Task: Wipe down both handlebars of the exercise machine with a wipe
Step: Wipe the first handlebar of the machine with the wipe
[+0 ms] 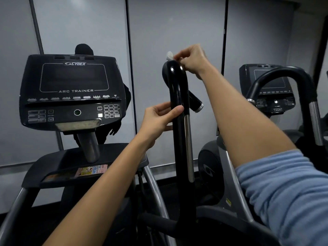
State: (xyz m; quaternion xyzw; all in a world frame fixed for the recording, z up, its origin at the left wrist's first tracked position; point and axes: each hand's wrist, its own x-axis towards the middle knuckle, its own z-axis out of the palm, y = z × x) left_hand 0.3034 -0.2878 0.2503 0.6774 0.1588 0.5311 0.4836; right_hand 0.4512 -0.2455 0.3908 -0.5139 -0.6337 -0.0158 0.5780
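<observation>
Grey wall panels (pixel 168 23) behind the glossy black handlebar (pixel 179 96).

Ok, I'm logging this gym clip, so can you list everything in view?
handlebar: one, black, centre, upright with a curved top
wipe: one, white, at the handlebar's top
console: one, black, left
second machine: one, black and grey, right
wall panels: several, grey, behind
sleeve: one, blue, lower right
left hand: one, holds the handlebar mid-height
right hand: one, pinches the wipe at the top
</observation>
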